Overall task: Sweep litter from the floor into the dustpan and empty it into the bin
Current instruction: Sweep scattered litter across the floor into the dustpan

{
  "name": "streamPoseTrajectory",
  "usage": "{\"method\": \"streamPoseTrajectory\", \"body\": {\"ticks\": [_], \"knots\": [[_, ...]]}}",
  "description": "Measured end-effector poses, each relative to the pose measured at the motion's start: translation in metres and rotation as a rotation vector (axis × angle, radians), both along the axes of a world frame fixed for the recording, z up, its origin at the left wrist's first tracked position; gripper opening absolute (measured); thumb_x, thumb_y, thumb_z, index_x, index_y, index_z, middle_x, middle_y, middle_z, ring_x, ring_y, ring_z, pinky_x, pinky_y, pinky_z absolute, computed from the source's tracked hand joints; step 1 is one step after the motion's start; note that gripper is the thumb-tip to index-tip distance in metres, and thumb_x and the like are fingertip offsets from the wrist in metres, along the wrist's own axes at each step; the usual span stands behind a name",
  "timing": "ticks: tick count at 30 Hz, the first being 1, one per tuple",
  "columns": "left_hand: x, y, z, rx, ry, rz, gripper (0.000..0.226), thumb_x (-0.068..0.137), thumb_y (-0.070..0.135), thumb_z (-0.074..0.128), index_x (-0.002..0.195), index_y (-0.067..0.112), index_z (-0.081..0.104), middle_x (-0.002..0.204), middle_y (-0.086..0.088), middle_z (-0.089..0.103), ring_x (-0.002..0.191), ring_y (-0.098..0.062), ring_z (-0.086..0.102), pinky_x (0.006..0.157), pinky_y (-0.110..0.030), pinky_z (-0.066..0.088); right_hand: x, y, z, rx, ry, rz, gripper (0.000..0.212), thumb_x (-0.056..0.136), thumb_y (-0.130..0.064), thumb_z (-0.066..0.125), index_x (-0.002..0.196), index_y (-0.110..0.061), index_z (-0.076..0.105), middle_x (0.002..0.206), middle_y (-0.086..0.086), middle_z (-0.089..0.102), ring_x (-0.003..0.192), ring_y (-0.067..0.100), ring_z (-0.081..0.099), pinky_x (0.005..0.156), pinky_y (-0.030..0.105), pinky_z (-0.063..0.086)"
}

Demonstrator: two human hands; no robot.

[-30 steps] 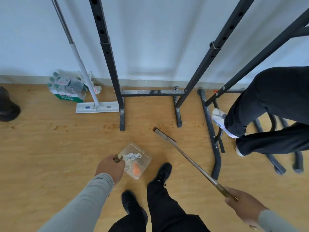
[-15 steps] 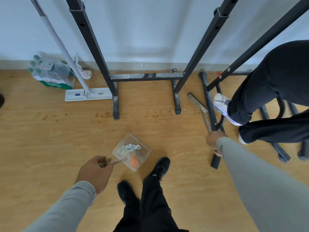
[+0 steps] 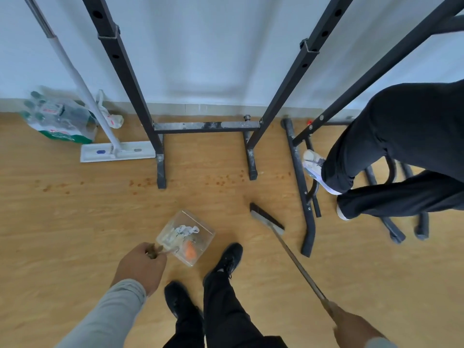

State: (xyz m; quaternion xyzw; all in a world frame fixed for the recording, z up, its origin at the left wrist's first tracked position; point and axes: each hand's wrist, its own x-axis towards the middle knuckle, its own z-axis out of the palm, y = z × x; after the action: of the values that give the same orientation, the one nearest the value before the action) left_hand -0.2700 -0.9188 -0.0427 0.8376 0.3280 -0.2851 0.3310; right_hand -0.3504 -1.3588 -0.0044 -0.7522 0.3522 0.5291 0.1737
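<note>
Clear plastic dustpan (image 3: pixel 185 237), boxy, see-through walls, sat on wood-look floor (image 3: pixel 62 234) just ahead of wearer's black shoes (image 3: pixel 223 259). Short brownish handle gripped in left hand (image 3: pixel 140 264), fingers curled fully round it, grey sleeve behind.

Inside dustpan: crumpled white paper scraps (image 3: pixel 183 231) toward far side, one orange piece (image 3: pixel 189 251) toward near side. Exact nature of orange item not readable through plastic.

Broom (image 3: pixel 267 219): dark flat head with grey edge, on or just above floor right of dustpan, apart from it, near black frame foot (image 3: pixel 307 237). Thin brown stick running from head back to right hand (image 3: pixel 351 325). Right hand wrapped round stick's near end; hand partly cut by bottom edge, finger detail blurred.

Small reddish-brown specks (image 3: pixel 221 180) scattered on floor between rack feet and further left; too small to identify.

Elsewhere: black steel rack (image 3: pixel 208 125) against pale wall, two perforated uprights, crossbar at floor. White flat mop (image 3: pixel 116 151) parked left of rack, pole leaning up out of top edge. Shrink-wrapped pack of bottles (image 3: pixel 60 119) by skirting, white plastic bag (image 3: pixel 110 116) beside it. Second person's legs (image 3: pixel 391 151) in black trousers at right, white shoe resting on frame tubes; upper body out of view.

No bin in view. Rack tops cut off by upper edge.
</note>
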Motion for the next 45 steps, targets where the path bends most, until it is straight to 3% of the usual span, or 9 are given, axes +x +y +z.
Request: {"method": "streamPoseTrajectory", "body": {"ticks": [3,7,17,20,22,28,36,40,45], "knots": [[0.005,0.002,0.002,0.000,-0.005,-0.017,0.008,0.092,0.031,0.060,0.099,0.028,0.058,0.076,0.001,0.066,0.066,-0.020,0.062,0.056,-0.030,0.044,0.016,-0.015,0.025,-0.002,-0.056,-0.106,0.053,0.103,-0.024,0.052,0.154,-0.022,0.038,0.114,-0.001,0.063,0.089,0.015,0.063,0.066,0.023,0.047],[0.009,0.006,0.002,0.008,-0.012,-0.023,0.006,0.092,0.030,0.061,0.098,0.027,0.060,0.077,0.000,0.067,0.067,-0.023,0.062,0.061,-0.032,0.047,0.035,-0.011,0.020,-0.060,-0.096,-0.319,0.041,0.105,-0.018,0.044,0.145,-0.026,0.046,0.050,0.003,0.040,0.041,0.016,0.030,0.045,0.025,0.025],[0.008,0.004,-0.004,0.034,-0.012,-0.037,0.007,0.093,0.031,0.060,0.097,0.027,0.058,0.075,0.000,0.066,0.066,-0.022,0.061,0.059,-0.030,0.043,0.032,0.166,-0.056,0.146,0.187,0.297,0.044,0.100,-0.005,0.044,0.143,0.003,0.039,0.109,0.014,0.056,0.080,0.023,0.059,0.077,0.027,0.049],[0.007,0.007,-0.004,0.031,-0.005,-0.039,0.009,0.092,0.032,0.060,0.099,0.027,0.058,0.077,0.000,0.066,0.067,-0.022,0.061,0.059,-0.031,0.044,0.006,0.170,-0.050,0.131,0.121,-0.061,0.073,0.098,-0.006,0.038,0.160,-0.023,0.002,0.110,0.004,0.052,0.068,0.016,0.053,0.055,0.022,0.047],[0.006,0.008,-0.003,0.024,-0.006,-0.039,0.009,0.092,0.031,0.060,0.099,0.026,0.059,0.077,0.001,0.065,0.067,-0.021,0.061,0.061,-0.031,0.044,-0.014,0.139,-0.034,0.109,0.071,-0.166,0.075,0.097,-0.006,0.040,0.161,-0.030,0.006,0.118,0.005,0.052,0.070,0.019,0.057,0.051,0.025,0.047],[0.007,0.012,-0.004,-0.018,0.008,-0.024,0.029,0.091,0.031,0.059,0.117,0.020,0.064,0.092,0.001,0.068,0.070,-0.017,0.062,0.064,-0.030,0.046,-0.014,0.029,0.022,0.097,-0.017,-0.620,0.068,0.099,-0.002,0.056,0.158,-0.023,0.029,0.056,0.009,0.048,0.043,0.019,0.034,0.046,0.029,0.026],[0.008,0.010,-0.011,-0.012,-0.003,-0.001,0.023,0.091,0.031,0.060,0.111,0.021,0.064,0.082,0.002,0.068,0.068,-0.021,0.064,0.060,-0.030,0.047,0.022,0.055,-0.037,-0.068,0.021,-0.517,0.050,0.102,-0.010,0.035,0.151,-0.017,0.037,0.058,0.005,0.041,0.042,0.015,0.030,0.040,0.021,0.027],[0.013,0.010,-0.012,-0.008,-0.021,-0.012,0.009,0.092,0.028,0.059,0.099,0.023,0.058,0.079,0.003,0.064,0.068,-0.020,0.061,0.059,-0.030,0.045,0.013,0.121,-0.073,0.065,0.085,-0.385,0.051,0.095,-0.007,0.043,0.144,0.005,0.043,0.058,0.007,0.046,0.038,0.018,0.041,0.041,0.023,0.035],[0.018,0.010,-0.012,0.001,-0.028,-0.018,0.012,0.091,0.028,0.059,0.093,0.026,0.048,0.076,0.003,0.061,0.069,-0.024,0.063,0.063,-0.031,0.048,0.010,0.187,-0.054,0.189,0.041,-0.513,0.040,0.091,0.002,0.041,0.126,-0.006,0.058,0.067,0.008,0.043,0.051,0.018,0.038,0.046,0.024,0.032]]}}
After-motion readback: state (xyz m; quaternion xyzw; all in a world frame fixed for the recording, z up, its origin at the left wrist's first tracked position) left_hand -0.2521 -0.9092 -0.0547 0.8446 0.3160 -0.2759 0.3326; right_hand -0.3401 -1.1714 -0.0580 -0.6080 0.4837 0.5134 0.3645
